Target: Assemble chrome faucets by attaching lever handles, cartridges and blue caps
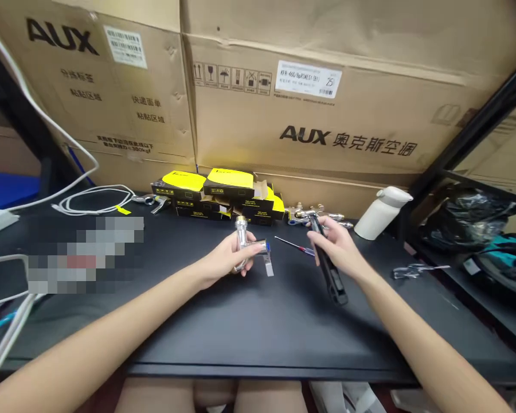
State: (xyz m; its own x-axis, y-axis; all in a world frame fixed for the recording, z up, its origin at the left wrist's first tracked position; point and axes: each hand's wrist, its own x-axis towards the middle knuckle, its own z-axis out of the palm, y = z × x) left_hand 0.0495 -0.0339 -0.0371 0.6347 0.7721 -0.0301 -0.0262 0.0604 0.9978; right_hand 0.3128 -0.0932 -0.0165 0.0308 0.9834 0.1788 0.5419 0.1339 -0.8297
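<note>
My left hand (227,261) is closed around a chrome angle valve (242,234) above the middle of the table. A brass-coloured end points up and away; a blue mark and a flat lever show at its right side. My right hand (337,244) grips a long black tool (330,275), slanted with its broader, slotted end toward me. The tool's far end lies partly behind the fingers, so its exact kind is unclear. Between the hands, a thin screwdriver (298,246) lies on the table, its handle reaching close to my right hand.
Yellow-and-black boxes (227,182) are stacked at the back. Several chrome fittings (303,213) lie right of them, near a white bottle (380,212). A clear plastic-wrapped item (408,271) is farther right. White cables (90,201) coil at left. Large cartons (241,120) form the back wall.
</note>
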